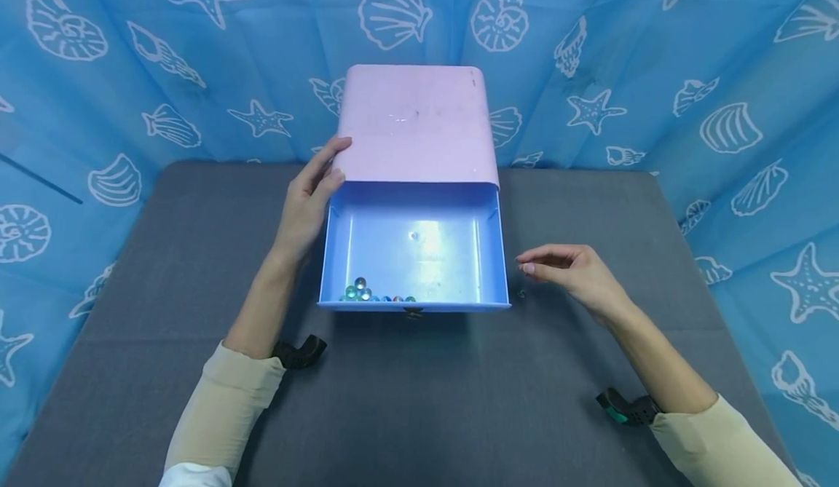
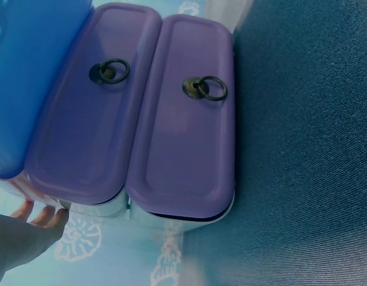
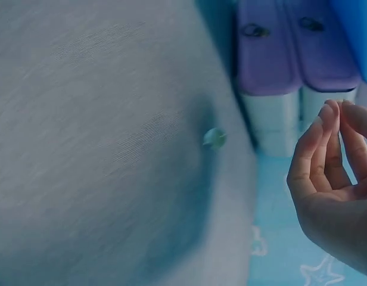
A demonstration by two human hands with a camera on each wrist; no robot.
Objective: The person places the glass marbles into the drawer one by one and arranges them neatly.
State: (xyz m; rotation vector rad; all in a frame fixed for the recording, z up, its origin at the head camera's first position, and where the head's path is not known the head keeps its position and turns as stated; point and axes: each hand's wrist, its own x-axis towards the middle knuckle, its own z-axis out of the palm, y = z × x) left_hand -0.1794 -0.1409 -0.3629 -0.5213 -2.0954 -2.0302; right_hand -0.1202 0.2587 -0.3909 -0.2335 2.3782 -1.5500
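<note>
My left hand [image 1: 306,207] rests against the left side of a small pink-topped drawer cabinet [image 1: 419,119], fingertips near its upper edge. The cabinet's blue top drawer [image 1: 419,243] is pulled out, with several glass marbles [image 1: 365,294] gathered along its front wall, mostly to the left. Right of the drawer, my right hand [image 1: 570,272] hovers above the table with thumb and fingertips brought close together. I see nothing between them. A greenish clear marble [image 3: 214,138] lies on the cloth below that hand; the head view shows it beside the drawer's front right corner.
Two closed purple drawers [image 2: 183,119] with ring pulls sit under the blue one. A grey cloth [image 1: 419,400] covers the table. Blue curtains [image 1: 262,50] with white sea-shell prints hang behind the cabinet and at both sides.
</note>
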